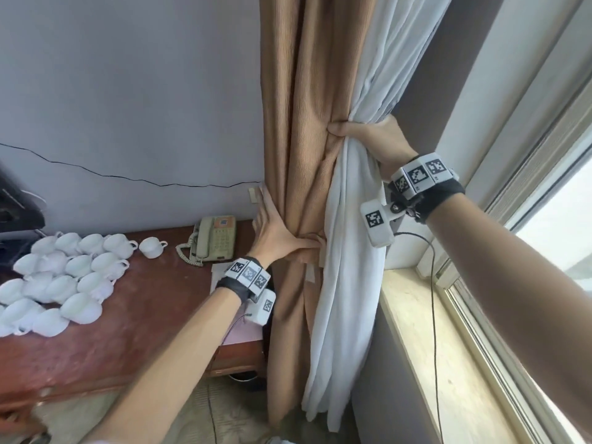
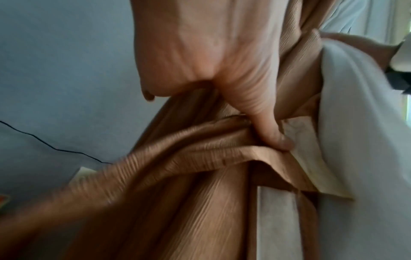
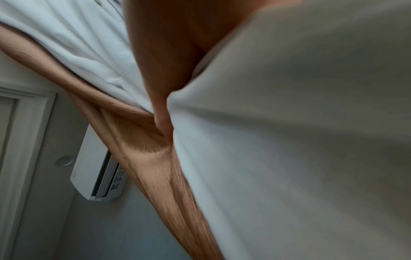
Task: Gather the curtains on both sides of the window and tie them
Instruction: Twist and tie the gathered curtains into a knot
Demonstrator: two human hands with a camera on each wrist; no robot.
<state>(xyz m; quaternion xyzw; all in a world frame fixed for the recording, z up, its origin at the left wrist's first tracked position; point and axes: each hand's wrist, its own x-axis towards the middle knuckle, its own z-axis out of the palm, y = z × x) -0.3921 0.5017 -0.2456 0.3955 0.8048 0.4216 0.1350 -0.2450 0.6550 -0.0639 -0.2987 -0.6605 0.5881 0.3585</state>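
The brown curtain [image 1: 301, 123] and the white sheer curtain [image 1: 349, 251] hang bunched together at the 12 o'clock position of the head view, between the grey wall [image 1: 128, 91] and the window [image 1: 551, 238].

We see the right hand [image 1: 368, 136] reaching in from 3 o'clock, arm extended, fingers wrapped behind the bundle and thumb pressed across its front, so it grips both curtains at their narrowest point. The left hand [image 1: 278, 232] sits lower, at 6 o'clock of that grip. Its fingers lie straight up the brown curtain's left edge, while the thumb hooks across a horizontal brown band of fabric [image 2: 200, 146], pinching it.

The right-hand fingers are hidden behind the cloth. In the right wrist view, blurred white fabric fills most of the frame. We cannot tell whether the band is a separate tie or a fold.

At 9 o'clock, the bench [image 1: 134, 315] carries white cups [image 1: 64, 277] and a telephone [image 1: 214, 240].
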